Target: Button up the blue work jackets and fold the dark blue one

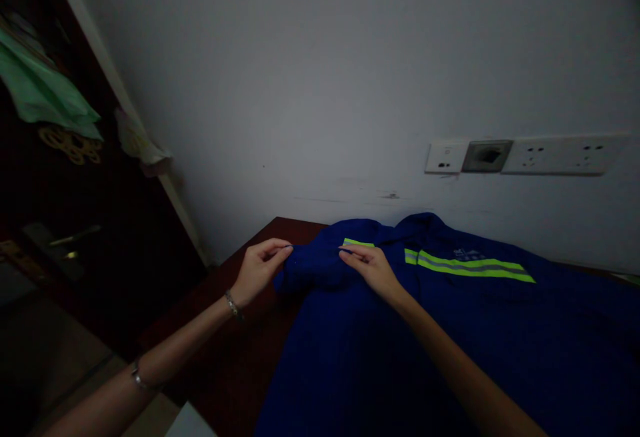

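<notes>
A dark blue work jacket (465, 330) with yellow-green and grey reflective strips lies spread over a reddish-brown table. Between thumb and fingers, my left hand (261, 267) pinches the left end of a folded part of it, which looks like a sleeve. My right hand (371, 267) pinches the same part farther right, beside a short reflective strip. The cloth runs fairly straight from one hand to the other. Two bracelets are on my left forearm.
The reddish-brown table (235, 344) meets a pale wall (300, 90) with a row of sockets (550, 156) at the right. At the left stands a dark door (120, 237) with a metal handle (75, 237) and a hanging green cloth (47, 87). A white corner (189, 422) shows at the bottom.
</notes>
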### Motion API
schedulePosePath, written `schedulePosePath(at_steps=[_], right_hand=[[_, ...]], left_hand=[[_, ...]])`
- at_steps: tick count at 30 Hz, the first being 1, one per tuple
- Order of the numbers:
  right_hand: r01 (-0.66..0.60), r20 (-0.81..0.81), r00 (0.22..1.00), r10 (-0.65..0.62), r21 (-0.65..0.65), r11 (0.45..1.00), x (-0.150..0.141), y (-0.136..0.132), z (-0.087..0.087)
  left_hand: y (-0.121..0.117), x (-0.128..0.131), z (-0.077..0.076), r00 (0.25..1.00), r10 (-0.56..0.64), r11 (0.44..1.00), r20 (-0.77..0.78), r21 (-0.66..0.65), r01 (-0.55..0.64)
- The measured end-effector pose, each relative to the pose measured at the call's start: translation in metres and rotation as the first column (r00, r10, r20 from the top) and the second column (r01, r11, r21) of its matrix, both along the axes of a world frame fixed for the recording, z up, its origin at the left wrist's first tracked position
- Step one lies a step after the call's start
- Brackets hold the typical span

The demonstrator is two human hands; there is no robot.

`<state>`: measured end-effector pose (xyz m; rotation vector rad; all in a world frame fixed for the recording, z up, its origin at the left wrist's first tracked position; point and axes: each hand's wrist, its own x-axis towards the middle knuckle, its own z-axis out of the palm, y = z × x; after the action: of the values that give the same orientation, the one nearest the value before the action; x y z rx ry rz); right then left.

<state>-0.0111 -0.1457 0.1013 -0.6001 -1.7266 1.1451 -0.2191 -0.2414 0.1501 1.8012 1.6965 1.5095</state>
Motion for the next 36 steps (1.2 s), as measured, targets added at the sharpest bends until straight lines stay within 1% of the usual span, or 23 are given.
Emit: schedulePosePath(at_steps=[4, 9, 13, 16, 18, 21, 23, 26, 28, 29, 30, 31, 32, 33, 34, 35, 36], right_hand=[[-0.045, -0.015, 0.999, 0.045, 0.008, 0.999, 0.0, -0.002, 0.002], [-0.037, -0.017, 0.999, 0.038, 0.042, 0.998, -0.001, -0.006, 0.007], [-0.055, -0.029, 0.998, 0.055, 0.002, 0.998, -0.002, -0.007, 0.008], [-0.049, -0.032, 0.998, 0.049, -0.006, 0.999, -0.001, -0.006, 0.007], [-0.001, -0.015, 1.0, 0.001, 0.034, 0.999, -0.001, -0.005, 0.007], [0.055, 0.03, 0.998, -0.059, 0.127, 0.99, 0.0, -0.005, 0.006], [0.047, 0.048, 0.997, -0.056, 0.171, 0.984, 0.0, -0.007, 0.005], [0.02, 0.066, 0.997, -0.034, 0.203, 0.979, -0.001, -0.013, 0.007], [0.002, 0.075, 0.997, -0.018, 0.204, 0.979, 0.0, -0.017, 0.01], [-0.001, 0.073, 0.997, -0.014, 0.206, 0.979, 0.001, -0.019, 0.013], [0.001, 0.067, 0.998, -0.015, 0.211, 0.977, 0.003, -0.019, 0.016], [0.011, 0.059, 0.998, -0.024, 0.22, 0.976, 0.005, -0.019, 0.019], [0.026, 0.05, 0.998, -0.038, 0.23, 0.973, 0.008, -0.019, 0.021], [0.044, 0.039, 0.998, -0.055, 0.238, 0.97, 0.012, -0.017, 0.024], [0.062, 0.026, 0.997, -0.07, 0.243, 0.968, 0.015, -0.014, 0.026], [0.078, 0.012, 0.996, -0.084, 0.243, 0.967, 0.018, -0.011, 0.027], [0.095, -0.001, 0.995, -0.098, 0.242, 0.966, 0.022, -0.008, 0.028]], left_hand=[[-0.001, -0.004, -0.002, 0.999, -0.054, 0.997, -0.006, -0.048, 0.054], [-0.003, -0.005, -0.005, 0.997, -0.078, 0.995, -0.028, -0.065, 0.076], [-0.004, -0.007, -0.004, 0.996, -0.07, 0.996, -0.063, -0.052, 0.067], [-0.001, -0.01, -0.001, 0.989, -0.126, 0.991, -0.08, -0.06, 0.121], [0.001, -0.012, 0.003, 0.977, -0.183, 0.981, -0.106, -0.078, 0.176], [0.003, -0.009, 0.009, 0.961, -0.238, 0.961, -0.144, -0.178, 0.211], [0.0, -0.002, 0.011, 0.949, -0.271, 0.941, -0.16, -0.252, 0.226], [-0.005, 0.011, 0.01, 0.929, -0.316, 0.925, -0.19, -0.278, 0.258], [-0.003, 0.012, 0.01, 0.927, -0.335, 0.915, -0.167, -0.29, 0.279], [0.001, 0.008, 0.011, 0.935, -0.331, 0.911, -0.128, -0.303, 0.281], [0.007, -0.001, 0.014, 0.947, -0.312, 0.909, -0.074, -0.314, 0.275], [0.015, -0.014, 0.017, 0.963, -0.269, 0.912, -0.003, -0.323, 0.254], [0.026, -0.032, 0.022, 0.98, -0.186, 0.937, 0.071, -0.289, 0.198], [0.036, -0.053, 0.029, 0.986, -0.082, 0.965, 0.146, -0.235, 0.115], [0.046, -0.075, 0.036, 0.973, 0.05, 0.987, 0.226, -0.162, -0.013], [0.054, -0.099, 0.043, 0.943, 0.172, 0.983, 0.286, -0.104, -0.148], [0.059, -0.121, 0.05, 0.912, 0.29, 0.957, 0.291, -0.077, -0.28]])
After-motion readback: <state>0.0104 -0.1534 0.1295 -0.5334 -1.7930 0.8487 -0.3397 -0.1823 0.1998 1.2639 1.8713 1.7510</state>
